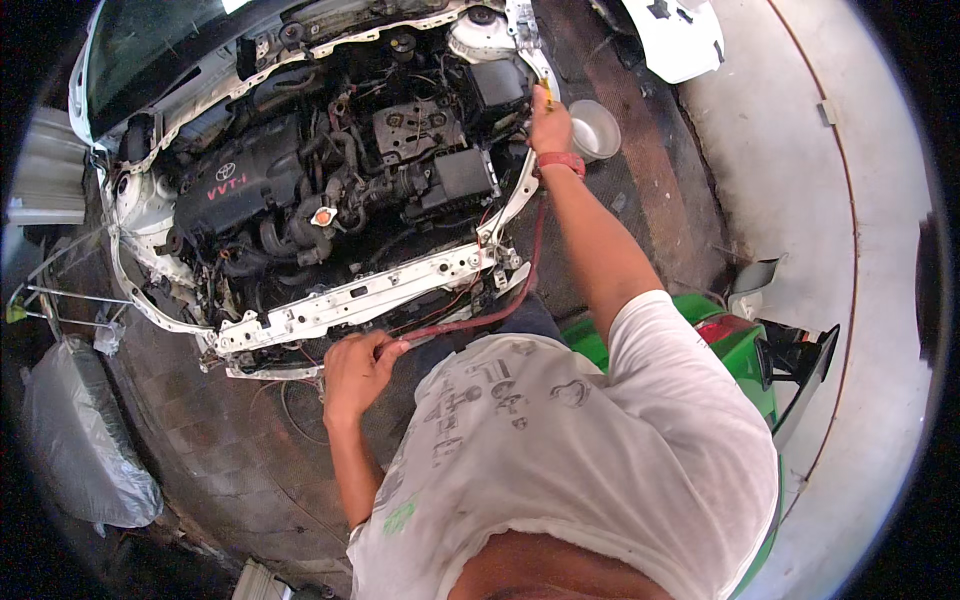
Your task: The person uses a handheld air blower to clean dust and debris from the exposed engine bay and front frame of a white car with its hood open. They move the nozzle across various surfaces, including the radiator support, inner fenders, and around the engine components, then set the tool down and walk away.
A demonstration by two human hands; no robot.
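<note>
My left hand [357,372] is closed round a red hose [465,323] in front of the car's white front crossmember [365,298]. From there the hose curves right and up toward my right wrist, passing behind the forearm. Out at the car's right front corner, my right hand [550,128] grips a small tool with a yellow part [546,92] showing above the fist; its exact kind is hidden by the fingers. Just right of that hand is a round white basin [594,130]. The open engine bay holds a black engine cover [238,185] and a radiator cap [322,216].
Behind my right side stands something green with a red light [718,328]. A pale wall [800,180] runs along the right. A grey covered bundle [85,440] lies at left, near a metal frame [75,308]. A white panel [675,40] is at far right.
</note>
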